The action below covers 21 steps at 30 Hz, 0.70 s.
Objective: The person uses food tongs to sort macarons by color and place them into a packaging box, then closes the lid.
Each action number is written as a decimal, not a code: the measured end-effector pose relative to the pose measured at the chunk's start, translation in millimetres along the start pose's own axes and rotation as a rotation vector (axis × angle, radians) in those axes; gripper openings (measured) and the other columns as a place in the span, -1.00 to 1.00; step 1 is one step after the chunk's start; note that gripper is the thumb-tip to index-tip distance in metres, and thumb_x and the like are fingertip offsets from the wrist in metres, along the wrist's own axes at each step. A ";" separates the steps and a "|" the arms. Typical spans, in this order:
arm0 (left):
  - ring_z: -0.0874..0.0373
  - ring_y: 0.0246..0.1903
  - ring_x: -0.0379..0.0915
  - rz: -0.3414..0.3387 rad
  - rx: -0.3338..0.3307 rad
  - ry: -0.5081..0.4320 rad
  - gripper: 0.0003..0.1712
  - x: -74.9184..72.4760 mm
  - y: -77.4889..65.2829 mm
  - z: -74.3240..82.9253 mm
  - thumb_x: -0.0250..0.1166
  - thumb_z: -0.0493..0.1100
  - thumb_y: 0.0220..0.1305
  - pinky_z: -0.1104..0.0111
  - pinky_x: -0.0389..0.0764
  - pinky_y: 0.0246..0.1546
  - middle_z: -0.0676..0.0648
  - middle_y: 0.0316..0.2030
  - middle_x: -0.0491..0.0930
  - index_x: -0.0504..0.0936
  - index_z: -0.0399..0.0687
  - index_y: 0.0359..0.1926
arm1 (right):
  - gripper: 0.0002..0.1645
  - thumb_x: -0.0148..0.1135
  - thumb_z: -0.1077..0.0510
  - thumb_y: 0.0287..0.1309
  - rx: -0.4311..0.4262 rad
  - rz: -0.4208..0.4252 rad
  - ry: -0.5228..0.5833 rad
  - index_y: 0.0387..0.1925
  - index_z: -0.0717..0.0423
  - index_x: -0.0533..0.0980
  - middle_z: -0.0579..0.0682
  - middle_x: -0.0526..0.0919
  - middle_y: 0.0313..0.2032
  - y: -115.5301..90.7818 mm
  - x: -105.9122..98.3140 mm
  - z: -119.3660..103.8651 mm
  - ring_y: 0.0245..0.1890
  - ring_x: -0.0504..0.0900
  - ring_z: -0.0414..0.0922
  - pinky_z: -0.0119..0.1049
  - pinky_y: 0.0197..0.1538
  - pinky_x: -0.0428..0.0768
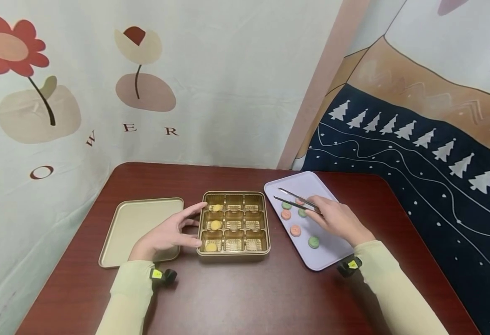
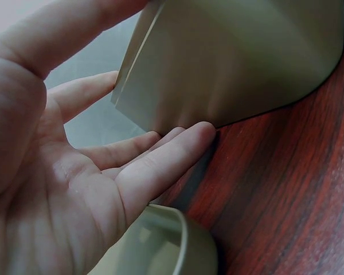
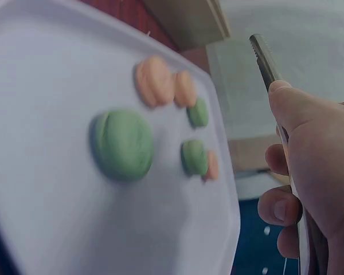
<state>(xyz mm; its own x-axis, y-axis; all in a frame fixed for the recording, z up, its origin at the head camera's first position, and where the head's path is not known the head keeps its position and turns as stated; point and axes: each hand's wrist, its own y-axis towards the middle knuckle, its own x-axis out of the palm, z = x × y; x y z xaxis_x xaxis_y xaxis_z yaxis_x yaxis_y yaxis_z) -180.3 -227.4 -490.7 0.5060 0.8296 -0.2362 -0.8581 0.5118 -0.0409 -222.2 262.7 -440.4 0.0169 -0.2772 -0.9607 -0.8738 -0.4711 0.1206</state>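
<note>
A gold box (image 1: 234,257) with a nine-compartment insert sits mid-table. Its left column holds yellow macarons, including one in the middle row (image 1: 215,225). My left hand (image 1: 165,236) rests against the box's left side, thumb and index finger spread along the rim; in the left wrist view its fingers (image 2: 166,166) are fairly straight along the wall. My right hand (image 1: 339,221) grips metal tweezers (image 3: 265,60), their tips apart with nothing between them. They hover over a lavender tray (image 1: 324,258) of green macarons (image 1: 314,242) and pink macarons (image 1: 295,231).
A shallow gold lid (image 1: 138,228) lies left of the box, partly behind my left hand and forearm. The dark red wooden table (image 1: 228,298) ends at a printed curtain (image 1: 236,116) behind and a dark patterned cloth (image 1: 395,163) on the right.
</note>
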 end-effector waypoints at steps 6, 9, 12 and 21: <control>-0.31 0.29 0.41 -0.004 0.012 -0.002 0.23 0.0 1.2 1.7 0.62 -0.26 0.13 0.03 0.56 0.22 -0.34 0.50 0.23 0.05 -0.04 0.68 | -0.49 0.34 -0.15 0.41 0.091 -0.045 -0.035 0.26 -0.05 0.52 -0.06 0.72 -0.11 -19.8 1.7 17.5 -0.24 0.57 -0.15 -0.10 -0.12 0.65; -0.31 0.29 0.40 -0.004 0.008 0.003 0.23 -0.3 1.2 1.8 0.62 -0.26 0.13 0.05 0.56 0.22 -0.33 0.51 0.23 0.05 -0.03 0.68 | -0.47 0.33 -0.14 0.41 0.115 -0.053 -0.050 0.29 -0.03 0.51 0.00 0.73 -0.03 -30.6 2.5 24.4 -0.22 0.58 -0.12 -0.03 -0.07 0.68; -0.31 0.29 0.40 -0.005 0.001 0.009 0.24 -0.7 1.2 1.9 0.62 -0.26 0.13 0.06 0.56 0.22 -0.33 0.51 0.23 0.05 -0.02 0.68 | -0.46 0.34 -0.13 0.41 0.134 -0.056 -0.053 0.29 -0.03 0.50 0.01 0.73 -0.03 -40.7 3.9 29.9 -0.23 0.58 -0.12 -0.03 -0.08 0.68; -0.31 0.31 0.39 0.000 -0.011 0.022 0.24 -0.5 -0.1 2.1 0.61 -0.27 0.14 0.05 0.53 0.24 -0.32 0.53 0.21 0.04 -0.03 0.68 | -0.46 0.34 -0.15 0.40 0.154 -0.076 -0.054 0.27 -0.04 0.50 -0.03 0.73 -0.09 -59.0 7.3 40.5 -0.27 0.56 -0.15 -0.11 -0.15 0.66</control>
<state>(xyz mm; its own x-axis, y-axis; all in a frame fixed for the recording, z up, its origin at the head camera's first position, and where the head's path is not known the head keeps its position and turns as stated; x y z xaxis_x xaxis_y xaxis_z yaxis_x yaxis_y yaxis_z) -180.4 -227.4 -488.5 0.5042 0.8243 -0.2576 -0.8590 0.5093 -0.0518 -190.2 322.4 -464.6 0.0633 -0.1985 -0.9781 -0.9353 -0.3538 0.0113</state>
